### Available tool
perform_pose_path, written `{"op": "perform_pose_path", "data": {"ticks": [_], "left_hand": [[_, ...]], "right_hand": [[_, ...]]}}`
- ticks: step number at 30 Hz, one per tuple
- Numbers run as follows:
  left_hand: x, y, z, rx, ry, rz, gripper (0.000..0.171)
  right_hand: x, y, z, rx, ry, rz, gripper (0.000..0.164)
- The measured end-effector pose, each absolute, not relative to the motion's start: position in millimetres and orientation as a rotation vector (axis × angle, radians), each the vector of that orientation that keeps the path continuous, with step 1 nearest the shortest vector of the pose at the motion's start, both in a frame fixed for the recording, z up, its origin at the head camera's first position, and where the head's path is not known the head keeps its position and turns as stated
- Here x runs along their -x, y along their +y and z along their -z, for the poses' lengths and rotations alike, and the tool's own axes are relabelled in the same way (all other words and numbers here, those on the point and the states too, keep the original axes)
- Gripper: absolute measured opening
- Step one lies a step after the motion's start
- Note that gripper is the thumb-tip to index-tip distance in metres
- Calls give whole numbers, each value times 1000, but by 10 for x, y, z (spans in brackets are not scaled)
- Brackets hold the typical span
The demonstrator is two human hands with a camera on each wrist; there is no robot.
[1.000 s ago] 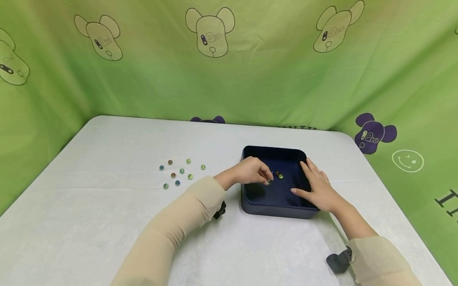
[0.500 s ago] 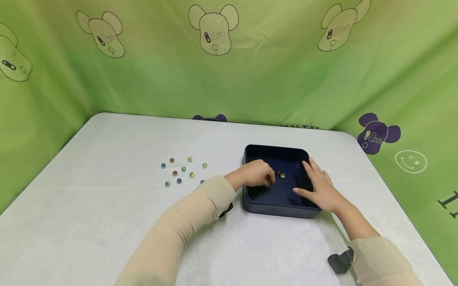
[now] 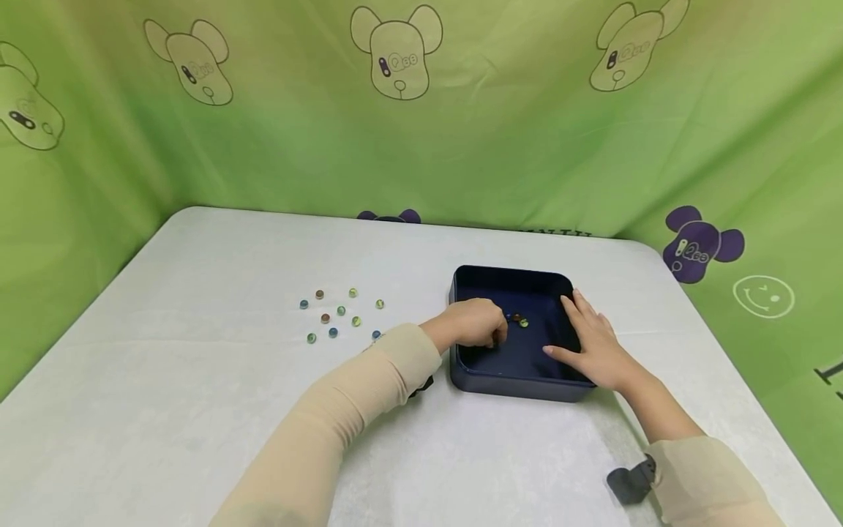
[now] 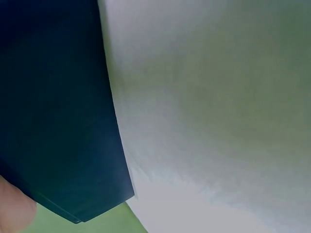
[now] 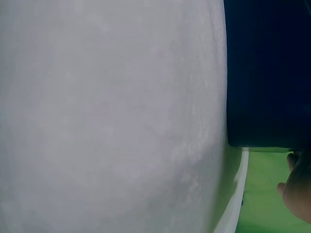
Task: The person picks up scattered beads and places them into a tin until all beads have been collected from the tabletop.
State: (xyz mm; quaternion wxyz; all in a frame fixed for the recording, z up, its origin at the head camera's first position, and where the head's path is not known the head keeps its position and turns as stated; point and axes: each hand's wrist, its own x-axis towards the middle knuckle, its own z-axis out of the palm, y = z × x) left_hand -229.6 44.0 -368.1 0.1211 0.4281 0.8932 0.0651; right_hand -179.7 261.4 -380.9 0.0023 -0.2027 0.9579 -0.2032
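Observation:
In the head view my left hand [image 3: 477, 322] reaches over the left wall of a dark blue rectangular box [image 3: 520, 388], fingers curled and pointing down inside it. The green marble last seen at those fingertips is hidden by the hand. Beside the fingers, a green marble [image 3: 523, 323], a brown marble [image 3: 516, 318] and a partly visible blue marble [image 3: 508, 317] lie on the box floor. My right hand [image 3: 596, 351] rests with spread fingers over the box's right wall, thumb inside. The left wrist view catches a fingertip [image 4: 14, 206] by the box wall [image 4: 63, 111].
Several loose glass marbles, among them a green marble [image 3: 340, 311] and a brown marble [image 3: 319, 294], lie scattered on the white table [image 3: 197, 366] left of the box. A green printed curtain [image 3: 290, 146] hangs behind and beside the table.
My left hand has dipped deeper into the box; the green marble at its fingertips has gone out of sight. A blue marble beside the left sleeve has come into view. The right hand stays put.

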Motion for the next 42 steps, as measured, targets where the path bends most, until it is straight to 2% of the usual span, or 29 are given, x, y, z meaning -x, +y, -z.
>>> {"op": "perform_pose_path", "data": {"ticks": [10,23,32,42], "left_hand": [[2303,429,3685,-1265,2624,-312,19],[2286,107,3571,-1186,2488,-1050,21],[2162,-259,3442,-1040,2457,-1178,20],[2035,-554,3515,-1041,2456,-1208,15]], "right_hand": [[1780,2611,3795,633,3007,648,85],[1778,2602,3804,633,3003,669,85],[1764,2609,3799,641,2992,682,85],[1774,2622,3804,633,2997,669,85]]}}
